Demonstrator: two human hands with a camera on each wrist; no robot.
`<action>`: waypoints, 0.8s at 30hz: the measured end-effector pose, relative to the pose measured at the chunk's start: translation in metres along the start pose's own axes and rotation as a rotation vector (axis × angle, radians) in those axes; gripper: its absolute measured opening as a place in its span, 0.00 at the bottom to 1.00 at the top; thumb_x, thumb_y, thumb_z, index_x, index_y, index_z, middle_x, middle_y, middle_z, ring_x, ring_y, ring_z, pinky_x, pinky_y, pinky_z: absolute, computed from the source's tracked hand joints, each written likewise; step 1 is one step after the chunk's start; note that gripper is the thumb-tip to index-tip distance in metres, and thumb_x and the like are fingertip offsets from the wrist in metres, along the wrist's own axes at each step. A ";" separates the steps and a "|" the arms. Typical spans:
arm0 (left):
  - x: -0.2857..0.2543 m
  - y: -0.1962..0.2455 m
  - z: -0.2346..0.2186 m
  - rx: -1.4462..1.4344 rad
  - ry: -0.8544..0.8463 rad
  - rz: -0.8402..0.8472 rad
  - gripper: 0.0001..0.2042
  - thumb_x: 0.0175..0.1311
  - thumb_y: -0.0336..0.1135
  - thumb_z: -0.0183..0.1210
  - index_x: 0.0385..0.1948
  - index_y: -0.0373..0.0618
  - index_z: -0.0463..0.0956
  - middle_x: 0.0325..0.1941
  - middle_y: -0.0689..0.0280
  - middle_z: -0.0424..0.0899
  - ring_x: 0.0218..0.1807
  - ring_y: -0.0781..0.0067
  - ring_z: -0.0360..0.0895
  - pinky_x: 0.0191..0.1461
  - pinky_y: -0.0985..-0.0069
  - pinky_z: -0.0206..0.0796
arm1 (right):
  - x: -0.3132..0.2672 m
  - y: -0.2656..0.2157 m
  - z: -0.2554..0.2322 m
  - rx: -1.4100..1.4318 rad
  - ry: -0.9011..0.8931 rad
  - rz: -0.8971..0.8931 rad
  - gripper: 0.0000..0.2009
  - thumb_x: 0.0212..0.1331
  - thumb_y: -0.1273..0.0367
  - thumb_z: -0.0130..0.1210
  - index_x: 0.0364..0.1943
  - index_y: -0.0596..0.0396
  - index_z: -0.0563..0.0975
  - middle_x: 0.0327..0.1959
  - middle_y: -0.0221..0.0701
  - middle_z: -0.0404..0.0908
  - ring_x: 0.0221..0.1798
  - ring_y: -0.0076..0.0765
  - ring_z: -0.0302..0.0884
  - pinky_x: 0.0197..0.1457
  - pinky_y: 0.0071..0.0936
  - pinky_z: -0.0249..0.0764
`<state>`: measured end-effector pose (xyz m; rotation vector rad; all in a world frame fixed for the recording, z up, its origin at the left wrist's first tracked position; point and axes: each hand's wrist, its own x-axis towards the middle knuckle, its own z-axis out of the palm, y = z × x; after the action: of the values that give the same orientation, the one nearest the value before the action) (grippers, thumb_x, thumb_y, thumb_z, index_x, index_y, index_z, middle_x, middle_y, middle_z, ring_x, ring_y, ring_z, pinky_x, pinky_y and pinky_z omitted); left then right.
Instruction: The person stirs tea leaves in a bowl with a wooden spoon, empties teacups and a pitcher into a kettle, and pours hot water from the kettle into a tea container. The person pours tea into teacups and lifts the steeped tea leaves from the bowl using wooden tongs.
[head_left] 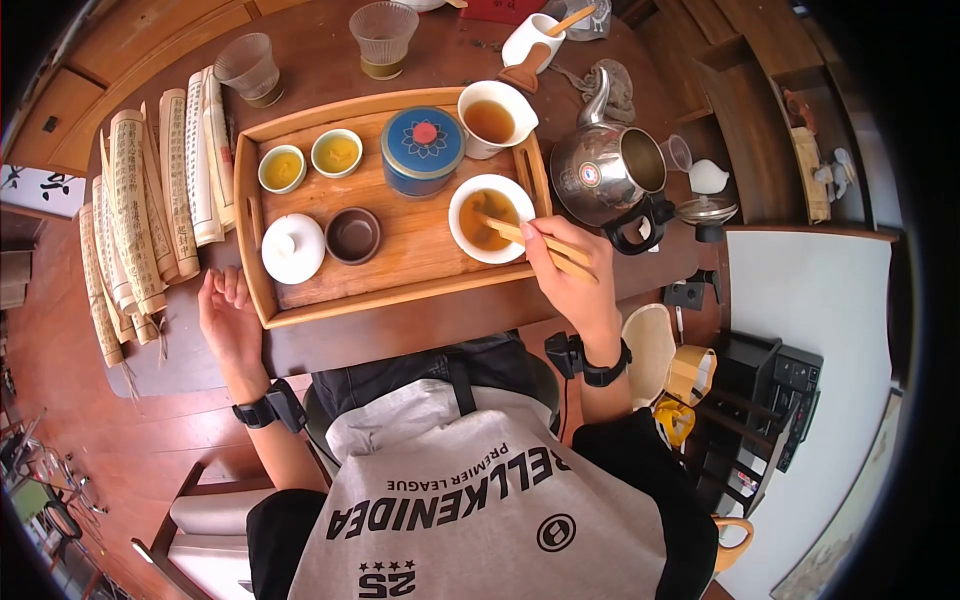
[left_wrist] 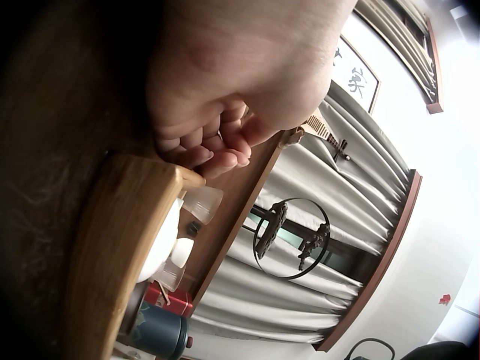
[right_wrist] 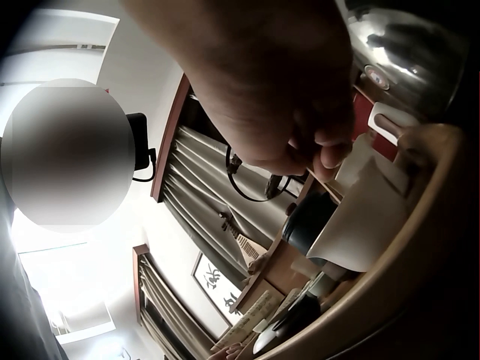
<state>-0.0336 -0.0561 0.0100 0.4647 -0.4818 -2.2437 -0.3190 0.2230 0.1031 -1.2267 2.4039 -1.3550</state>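
Note:
In the head view my right hand (head_left: pixel 572 285) pinches a pair of light wooden tea tongs (head_left: pixel 565 245) between thumb and fingers. Their far end dips into the amber tea of a white gaiwan bowl (head_left: pixel 456 222), where dark leaves show. The bowl stands at the right end of a wooden tray (head_left: pixel 400 290). Just left of the tray's near left corner, my left hand (head_left: pixel 232 325) lies at the table edge, fingers loosely curled and holding nothing. A white lid (head_left: pixel 293 249) and a small dark brown cup (head_left: pixel 353 236) sit on the tray's left half.
On the tray are two small cups of yellow tea (head_left: pixel 283 169), a blue tin (head_left: pixel 423 150) and a white pitcher (head_left: pixel 515 110) of tea. A steel kettle (head_left: pixel 590 180) stands right of it, bamboo-slip scrolls (head_left: pixel 135 200) lie left, and ribbed glasses (head_left: pixel 385 35) stand behind.

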 end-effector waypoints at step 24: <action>0.001 0.000 -0.004 -0.001 -0.026 0.000 0.11 0.77 0.33 0.48 0.29 0.45 0.65 0.26 0.70 0.59 0.28 0.79 0.57 0.36 0.81 0.56 | -0.004 -0.001 -0.008 0.163 0.050 0.260 0.08 0.68 0.70 0.59 0.39 0.63 0.82 0.23 0.30 0.79 0.26 0.18 0.73 0.30 0.19 0.69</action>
<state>-0.0324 -0.0581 0.0064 0.4353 -0.4942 -2.2523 -0.3195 0.2304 0.1072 -0.8183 2.3297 -1.4786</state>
